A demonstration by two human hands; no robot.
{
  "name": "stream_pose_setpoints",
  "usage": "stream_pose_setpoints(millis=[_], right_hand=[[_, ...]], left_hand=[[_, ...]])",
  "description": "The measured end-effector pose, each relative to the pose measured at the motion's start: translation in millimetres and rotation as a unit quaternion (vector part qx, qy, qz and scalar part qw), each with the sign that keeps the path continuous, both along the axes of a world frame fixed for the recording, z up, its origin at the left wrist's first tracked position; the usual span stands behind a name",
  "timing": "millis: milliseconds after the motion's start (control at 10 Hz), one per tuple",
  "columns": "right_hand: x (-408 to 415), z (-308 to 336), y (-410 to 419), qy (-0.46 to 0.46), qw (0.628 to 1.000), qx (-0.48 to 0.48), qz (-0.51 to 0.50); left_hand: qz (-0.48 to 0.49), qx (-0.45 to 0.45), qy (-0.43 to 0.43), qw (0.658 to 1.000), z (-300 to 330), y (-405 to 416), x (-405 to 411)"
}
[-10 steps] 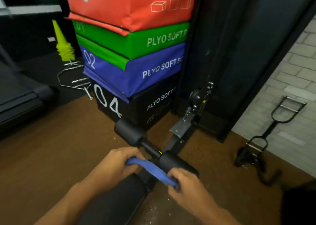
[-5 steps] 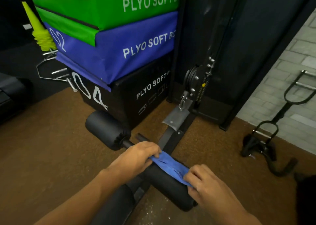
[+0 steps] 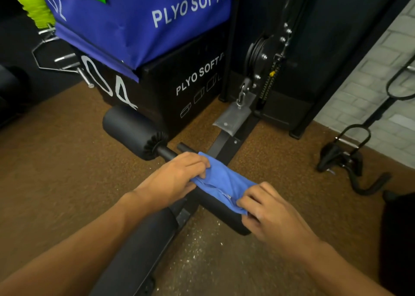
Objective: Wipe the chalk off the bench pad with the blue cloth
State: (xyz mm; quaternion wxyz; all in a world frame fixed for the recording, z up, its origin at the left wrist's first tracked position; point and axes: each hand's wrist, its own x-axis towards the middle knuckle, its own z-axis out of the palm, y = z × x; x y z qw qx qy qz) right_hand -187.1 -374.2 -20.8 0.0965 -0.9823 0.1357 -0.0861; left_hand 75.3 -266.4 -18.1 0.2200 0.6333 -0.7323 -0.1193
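Observation:
The blue cloth [image 3: 221,182] is stretched over the right-hand black roller pad [image 3: 222,214] at the foot of the bench. My left hand [image 3: 173,180] grips the cloth's left end near the roller's axle. My right hand [image 3: 267,210] pinches its right end at the pad's outer side. The long black bench pad [image 3: 139,253] runs toward me between my forearms. A second roller pad [image 3: 132,131] sits bare to the left. White chalk specks [image 3: 197,244] dot the brown floor just right of the bench.
Stacked plyo boxes [image 3: 143,26] stand close behind the left roller. A black cable machine [image 3: 269,55] with a pulley rises behind the bench foot. A black cable handle [image 3: 350,163] lies on the floor at right by a white brick wall [image 3: 363,86].
The view has dropped and closed in on the bench foot. The cloth has spread wider over the right roller pad, and my hands have moved slightly apart along it.

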Motion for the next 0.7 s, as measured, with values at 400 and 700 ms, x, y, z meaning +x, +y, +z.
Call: stream_pose_setpoints(millis=[400, 700], right_hand=[[-6, -4, 10, -0.050, 0.998, 0.023, -0.016], [16, 35, 16, -0.095, 0.993, 0.067, -0.024]], left_hand=[[0.018, -0.016, -0.027, 0.999, 0, 9, -8], [0.091, -0.014, -0.026, 0.995, 41, 31, -12]])
